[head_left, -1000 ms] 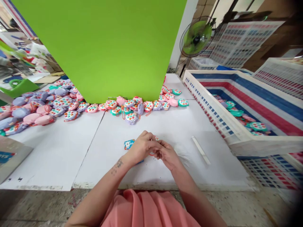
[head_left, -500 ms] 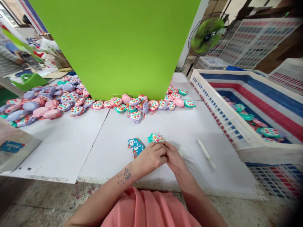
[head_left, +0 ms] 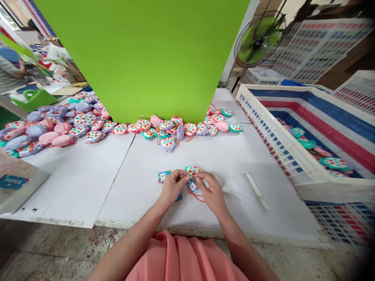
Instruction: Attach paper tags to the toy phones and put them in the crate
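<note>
Between my hands lies a green toy (head_left: 192, 169) with colored round buttons. A blue printed tag (head_left: 192, 186) sits just below it, beside a red cord loop (head_left: 199, 197). My left hand (head_left: 172, 187) pinches thumb and finger together at the tag's upper left. Opposite, my right hand (head_left: 212, 192) pinches close to the tag's upper right. Whatever thin thing the fingertips hold is too small to make out. More blue cards (head_left: 164, 176) lie by my left hand, partly covered by it. Fine whitish strands (head_left: 234, 191) spread out right of my right hand.
A white strip (head_left: 256, 190) lies to the right. Many pink, purple and green toys (head_left: 84, 119) are heaped at the back left, beneath a green panel (head_left: 140, 58). A lined white crate (head_left: 281, 156) with toys stands on the right. A plastic bag (head_left: 17, 183) is far left.
My hands, earlier closed together over the cord, have drawn apart into two facing pinches. The blue tag and red cord now show between them. The view has shifted left.
</note>
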{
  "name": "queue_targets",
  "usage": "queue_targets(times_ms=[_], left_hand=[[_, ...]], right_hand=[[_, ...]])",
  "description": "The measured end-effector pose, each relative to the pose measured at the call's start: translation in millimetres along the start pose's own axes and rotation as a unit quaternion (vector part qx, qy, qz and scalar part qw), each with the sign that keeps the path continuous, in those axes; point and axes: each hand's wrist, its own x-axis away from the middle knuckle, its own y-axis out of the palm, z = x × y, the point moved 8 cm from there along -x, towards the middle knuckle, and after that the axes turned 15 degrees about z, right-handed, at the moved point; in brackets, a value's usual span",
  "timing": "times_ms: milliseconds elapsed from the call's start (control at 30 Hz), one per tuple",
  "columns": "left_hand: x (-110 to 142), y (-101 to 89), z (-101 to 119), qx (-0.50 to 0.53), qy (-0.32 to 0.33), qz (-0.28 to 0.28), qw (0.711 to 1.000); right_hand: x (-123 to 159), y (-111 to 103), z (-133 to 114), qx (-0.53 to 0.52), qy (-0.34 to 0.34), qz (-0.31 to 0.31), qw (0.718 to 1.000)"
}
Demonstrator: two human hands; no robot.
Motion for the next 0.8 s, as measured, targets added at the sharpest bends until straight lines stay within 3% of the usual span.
queue_targets(times_ms=[300,800], left_hand=[[2,-3.3,5,-0.024,0.032,0.011,0.999],[5,-1.5,12,-0.096,0.097,-0.003,0.991]], right_hand=[[3,5,-26,0.124,-0.111,-0.012,0.986],[5,6,-32,0.16,-0.144,-0.023,0.976]])
